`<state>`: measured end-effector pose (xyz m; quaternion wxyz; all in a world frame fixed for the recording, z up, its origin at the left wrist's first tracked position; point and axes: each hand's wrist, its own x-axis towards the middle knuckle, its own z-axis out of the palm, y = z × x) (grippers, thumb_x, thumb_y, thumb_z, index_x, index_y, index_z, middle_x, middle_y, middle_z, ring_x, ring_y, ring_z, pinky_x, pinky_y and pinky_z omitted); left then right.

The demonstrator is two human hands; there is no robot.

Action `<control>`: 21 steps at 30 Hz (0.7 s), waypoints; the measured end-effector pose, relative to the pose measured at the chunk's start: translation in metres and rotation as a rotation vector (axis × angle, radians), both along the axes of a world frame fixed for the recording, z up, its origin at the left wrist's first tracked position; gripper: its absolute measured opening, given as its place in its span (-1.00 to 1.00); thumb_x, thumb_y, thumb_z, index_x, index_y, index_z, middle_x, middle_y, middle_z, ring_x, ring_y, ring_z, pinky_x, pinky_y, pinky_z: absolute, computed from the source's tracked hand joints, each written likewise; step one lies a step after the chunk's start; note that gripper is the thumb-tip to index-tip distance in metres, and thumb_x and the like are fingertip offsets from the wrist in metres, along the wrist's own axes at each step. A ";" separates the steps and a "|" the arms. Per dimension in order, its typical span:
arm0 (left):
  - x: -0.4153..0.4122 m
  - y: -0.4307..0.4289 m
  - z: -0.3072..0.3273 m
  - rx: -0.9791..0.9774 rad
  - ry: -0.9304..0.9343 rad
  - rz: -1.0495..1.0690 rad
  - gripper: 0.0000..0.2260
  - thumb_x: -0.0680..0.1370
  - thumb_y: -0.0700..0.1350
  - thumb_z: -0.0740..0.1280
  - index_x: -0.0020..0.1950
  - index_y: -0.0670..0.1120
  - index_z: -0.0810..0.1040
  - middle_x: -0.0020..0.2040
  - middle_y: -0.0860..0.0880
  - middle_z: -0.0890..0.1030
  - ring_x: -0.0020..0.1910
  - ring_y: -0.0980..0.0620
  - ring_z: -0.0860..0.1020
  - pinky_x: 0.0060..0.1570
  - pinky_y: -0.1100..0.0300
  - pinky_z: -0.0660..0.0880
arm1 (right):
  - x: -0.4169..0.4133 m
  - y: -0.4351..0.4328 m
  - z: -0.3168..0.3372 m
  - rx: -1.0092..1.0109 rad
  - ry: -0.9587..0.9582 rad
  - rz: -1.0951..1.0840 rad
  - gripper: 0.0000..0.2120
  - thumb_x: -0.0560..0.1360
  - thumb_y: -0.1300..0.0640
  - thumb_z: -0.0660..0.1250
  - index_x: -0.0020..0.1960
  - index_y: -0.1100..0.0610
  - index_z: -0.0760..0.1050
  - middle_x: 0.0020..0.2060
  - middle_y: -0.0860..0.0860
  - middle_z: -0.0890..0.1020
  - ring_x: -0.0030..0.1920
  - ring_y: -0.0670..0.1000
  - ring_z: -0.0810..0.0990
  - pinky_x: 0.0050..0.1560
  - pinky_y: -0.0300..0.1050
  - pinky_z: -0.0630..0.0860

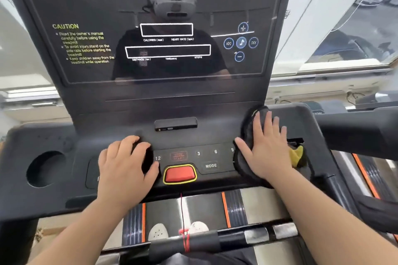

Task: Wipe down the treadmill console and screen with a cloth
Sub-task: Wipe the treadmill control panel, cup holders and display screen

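Observation:
The black treadmill console [107,133] fills the view, with its dark glossy screen [90,13] rising behind the button panel. My right hand [267,146] lies flat, fingers straight, pressing a dark cloth [247,122] with a yellow corner onto the console's right side, just right of the number buttons. My left hand [125,163] rests on the left part of the button panel, fingers relaxed and slightly bent, holding nothing. Between my hands sit the red stop button [179,174] and the MODE key [211,165].
A round cup holder [46,168] is sunk in the console's left wing. A small black tray ledge [175,123] sits under the screen. A handlebar [355,129] runs off to the right, another bar [215,239] crosses below, and the belt shows underneath with my shoes.

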<state>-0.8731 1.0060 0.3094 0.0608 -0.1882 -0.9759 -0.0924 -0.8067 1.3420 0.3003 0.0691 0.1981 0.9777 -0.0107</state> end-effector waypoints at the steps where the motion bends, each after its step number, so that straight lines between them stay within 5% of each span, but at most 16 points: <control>1: 0.002 0.004 0.001 0.001 0.000 0.024 -0.56 0.44 0.19 0.23 0.13 -0.05 0.63 0.20 -0.10 0.58 0.14 -0.22 0.48 0.14 -0.18 0.37 | -0.006 -0.010 0.000 0.014 0.011 -0.047 -0.02 0.53 -0.47 -0.23 0.68 0.23 -0.05 0.63 0.38 0.00 0.63 0.37 0.00 0.60 0.35 0.02; 5: 0.007 0.013 0.003 -0.019 -0.030 0.036 -0.56 0.45 0.19 0.20 0.14 -0.05 0.62 0.21 -0.09 0.58 0.17 -0.23 0.49 0.13 -0.18 0.40 | -0.010 -0.065 -0.004 -0.023 0.117 0.155 -0.07 0.58 -0.44 -0.13 0.66 0.24 0.03 0.62 0.39 0.00 0.64 0.38 -0.03 0.60 0.36 0.03; 12: 0.014 0.012 0.006 -0.064 -0.116 0.047 -0.43 0.46 0.28 0.13 0.23 -0.05 0.61 0.30 -0.11 0.56 0.24 -0.24 0.50 0.17 -0.25 0.47 | 0.039 -0.063 -0.017 -0.060 0.080 0.657 -0.29 0.63 -0.34 0.03 0.67 -0.01 0.13 0.67 0.08 0.14 0.66 0.18 0.08 0.60 0.27 0.16; 17: 0.021 0.014 0.005 -0.090 -0.094 0.081 -0.35 0.42 0.39 0.16 0.27 -0.04 0.60 0.37 -0.13 0.50 0.30 -0.25 0.44 0.21 -0.25 0.42 | 0.037 0.022 -0.011 -0.016 0.029 0.291 -0.22 0.59 -0.41 -0.10 0.68 0.01 0.08 0.67 0.20 0.03 0.65 0.30 0.06 0.58 0.34 0.14; 21: 0.029 0.020 0.003 -0.082 -0.116 0.112 -0.26 0.41 0.44 0.13 0.32 -0.06 0.58 0.37 -0.12 0.51 0.33 -0.22 0.43 0.27 -0.26 0.39 | 0.023 -0.013 -0.012 -0.002 0.088 0.199 -0.15 0.59 -0.39 -0.08 0.65 0.18 0.15 0.62 0.36 0.11 0.61 0.41 0.09 0.57 0.40 0.10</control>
